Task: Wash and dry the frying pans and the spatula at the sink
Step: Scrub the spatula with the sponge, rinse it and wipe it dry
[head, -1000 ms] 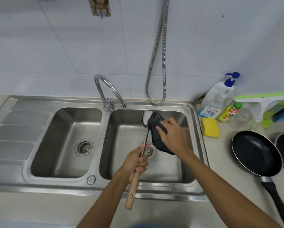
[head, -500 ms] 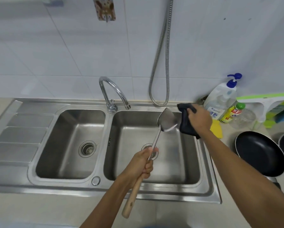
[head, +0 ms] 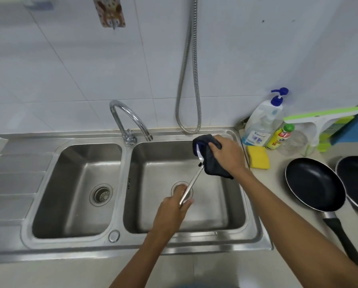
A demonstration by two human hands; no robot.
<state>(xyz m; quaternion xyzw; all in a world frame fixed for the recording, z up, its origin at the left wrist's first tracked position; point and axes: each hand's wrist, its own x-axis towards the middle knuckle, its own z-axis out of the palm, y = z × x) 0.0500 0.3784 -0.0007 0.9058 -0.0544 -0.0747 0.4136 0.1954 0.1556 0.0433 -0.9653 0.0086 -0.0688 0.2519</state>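
— What carries everything?
— A pale countertop [head: 49, 275]; a stainless sink [head: 70, 248] is set into it, with two basins side by side and a ribbed drainboard [head: 14, 173] on the left; a curved tap [head: 128, 121] stands on the rim behind the divider.
— And right of the sink?
— A yellow sponge [head: 258, 156] lies just beside the rim; behind it, by the wall, stands a pump bottle [head: 261, 123] with a blue head; next comes a small yellow bottle [head: 279, 136] with a green cap, then a clear container [head: 295, 142]; a green-and-white squeegee [head: 319, 119] is farther right.
— Any pans?
— A black frying pan [head: 315, 183] sits open side up, its handle toward the front edge; a second pan [head: 356, 183] lies just beside it, cut by the frame edge; whether they touch, I cannot tell.
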